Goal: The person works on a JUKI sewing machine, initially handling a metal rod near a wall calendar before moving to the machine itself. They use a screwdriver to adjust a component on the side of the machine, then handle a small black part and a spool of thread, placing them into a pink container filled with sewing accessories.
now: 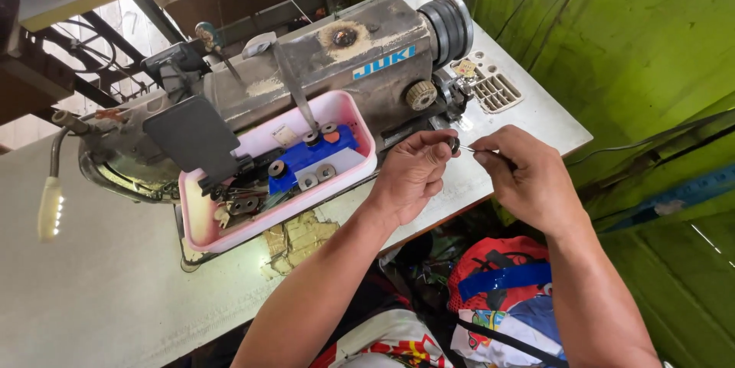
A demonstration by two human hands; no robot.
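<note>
**Bobbin and thin metal pin held over the desk's near edge**

Nearest: left hand (413, 173), fingers closed on one small dark bobbin (453, 143); right hand (524, 176), fingertips pinched on one thin metal pin (468, 149) whose tip meets the bobbin. Both hang just past the near edge of the desk (99, 291). Beyond them, one pink tray (230, 222) holding one blue block (318, 155) and about five round bobbins. Behind the tray, one grey sewing machine (360, 54), tipped back. Left edge: one gooseneck lamp (50, 207). Farthest: green wall (612, 23).
</note>
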